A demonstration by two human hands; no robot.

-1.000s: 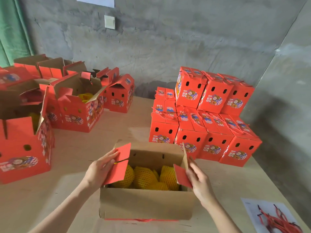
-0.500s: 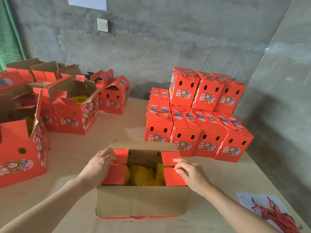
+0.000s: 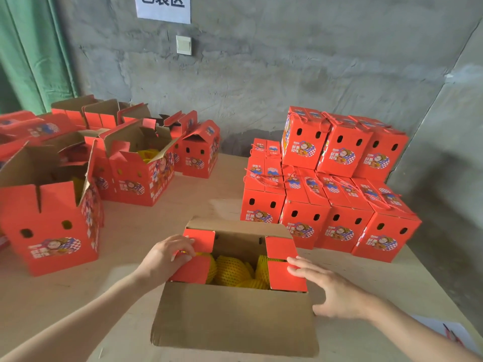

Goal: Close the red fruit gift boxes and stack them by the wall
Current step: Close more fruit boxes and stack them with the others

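My left hand (image 3: pixel 167 257) has its fingers bent over the left flaps (image 3: pixel 192 270) of the box (image 3: pixel 235 317) at the lower middle of the frame, holding them folded inward. I cannot see the thumb. My right hand (image 3: pixel 332 291) is spread flat with straight fingers. Only the fingertips touch the right flap (image 3: pixel 286 275), and it grips nothing.

On this box the red side flaps are folded in, but the long brown flaps, near and far, stand open. The netted yellow fruit (image 3: pixel 232 270) shows between them. I judge it roughly halfway to closed, and it is not yet stacked.

Further out, at the right of the frame, a stack (image 3: pixel 326 205) of closed boxes sits by the wall (image 3: pixel 261 74), two layers high. That part looks done. At the left, several open boxes (image 3: pixel 49 226) stand on the surface (image 3: pixel 156 226), at least one showing fruit. Those, I judge, are left to do.

I cannot count the open boxes, since they overlap and run off the left edge, nor tell whether the rear ones are filled. A sheet (image 3: pixel 454 333) in the lower right corner is cut off, and the red thing on it is unclear. The sign (image 3: pixel 163 7) at the top is cropped.
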